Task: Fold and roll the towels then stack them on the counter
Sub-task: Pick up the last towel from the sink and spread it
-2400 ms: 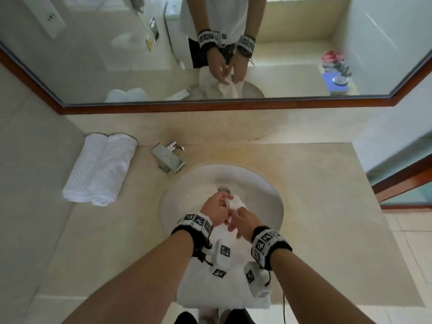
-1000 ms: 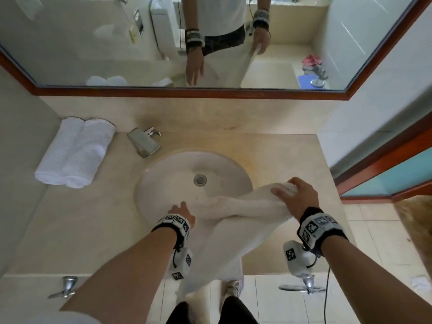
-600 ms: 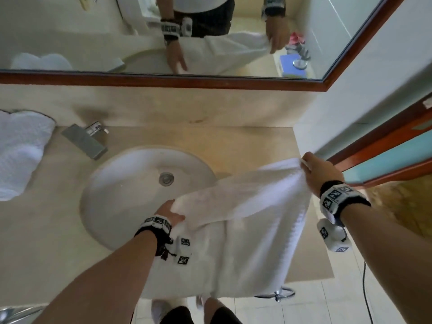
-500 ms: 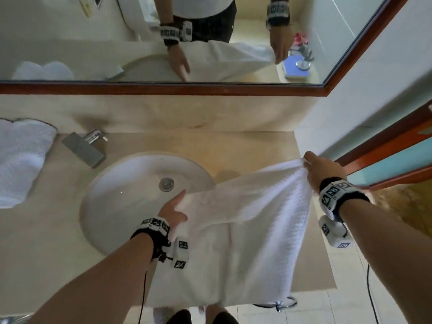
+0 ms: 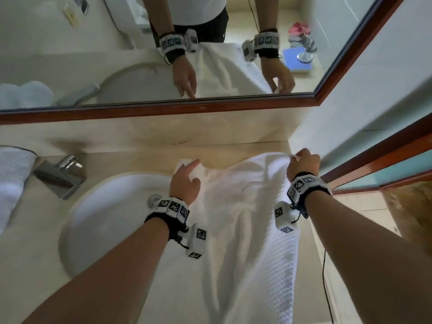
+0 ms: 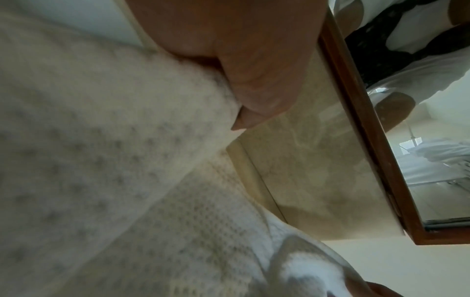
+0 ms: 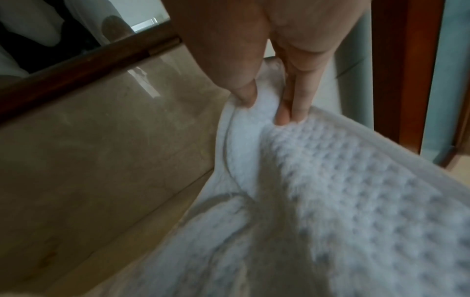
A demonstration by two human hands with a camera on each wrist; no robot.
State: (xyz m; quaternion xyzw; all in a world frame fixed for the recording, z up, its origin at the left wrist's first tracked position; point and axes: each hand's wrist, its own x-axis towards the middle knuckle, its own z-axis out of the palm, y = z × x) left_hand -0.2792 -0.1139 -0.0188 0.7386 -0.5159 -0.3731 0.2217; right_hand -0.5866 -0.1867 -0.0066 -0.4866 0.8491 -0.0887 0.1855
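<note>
A white waffle-weave towel (image 5: 236, 218) lies crumpled on the beige counter (image 5: 140, 161), right of the sink, and its near end hangs over the front edge. My left hand (image 5: 189, 170) grips the towel's far left corner, with the index finger pointing along it. In the left wrist view the thumb (image 6: 254, 86) presses into the towel (image 6: 101, 140). My right hand (image 5: 296, 158) pinches the far right corner near the back wall. The right wrist view shows thumb and fingers (image 7: 292, 104) closed on the hem of the towel (image 7: 356, 191).
Rolled white towels (image 5: 11, 178) lie at the counter's far left. A chrome faucet (image 5: 60, 178) stands behind the round white sink (image 5: 105, 225). A wood-framed mirror (image 5: 163, 108) runs along the back. A side wall and door frame (image 5: 385, 160) close off the right.
Both hands have carried the towel from over the sink's front edge forward onto the counter. Its far edge now lies near the back wall, and the hands are closer together.
</note>
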